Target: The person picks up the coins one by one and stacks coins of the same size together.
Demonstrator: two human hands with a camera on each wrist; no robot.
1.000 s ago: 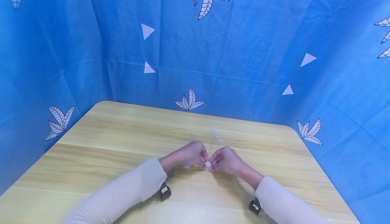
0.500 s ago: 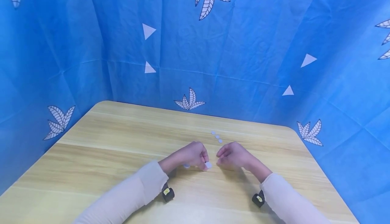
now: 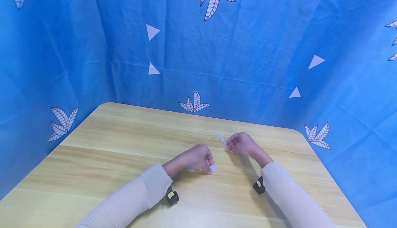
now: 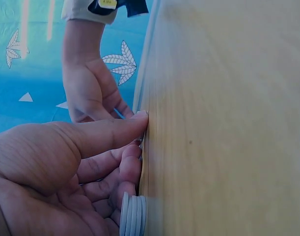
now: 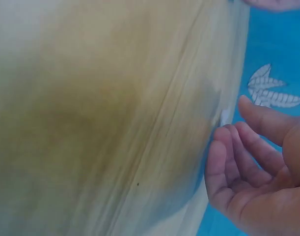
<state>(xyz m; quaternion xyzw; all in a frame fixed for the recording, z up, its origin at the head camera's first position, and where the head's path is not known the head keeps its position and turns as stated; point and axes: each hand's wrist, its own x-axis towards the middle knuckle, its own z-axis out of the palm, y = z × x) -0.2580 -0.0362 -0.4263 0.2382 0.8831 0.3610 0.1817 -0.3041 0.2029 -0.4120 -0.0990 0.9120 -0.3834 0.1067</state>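
Note:
My left hand [image 3: 198, 159] pinches a small round white disc [image 3: 212, 168] at its fingertips, low over the wooden table [image 3: 124, 131]. In the left wrist view the thumb and curled fingers nearly hide that disc. A short stack of several white discs [image 4: 133, 215] stands on edge to that camera, beside the curled fingers; part of it [image 3: 190, 169] peeks out behind the hand in the head view. Farther back, three white discs lie in a slanting row, and my right hand [image 3: 243, 144] is beside the nearest disc [image 3: 225, 143]. Its thumb and loosely bent fingers are apart, holding nothing.
A blue cloth [image 3: 263, 41] with white leaf and triangle prints hangs behind and beside the table. Each wrist carries a small black camera [image 3: 172, 197]. The table's rounded back edge runs just beyond the row of discs.
My right hand has let go of the disc that both hands held, drawn away to the right, then moved back beside the row. The left hand has stayed in place with its disc.

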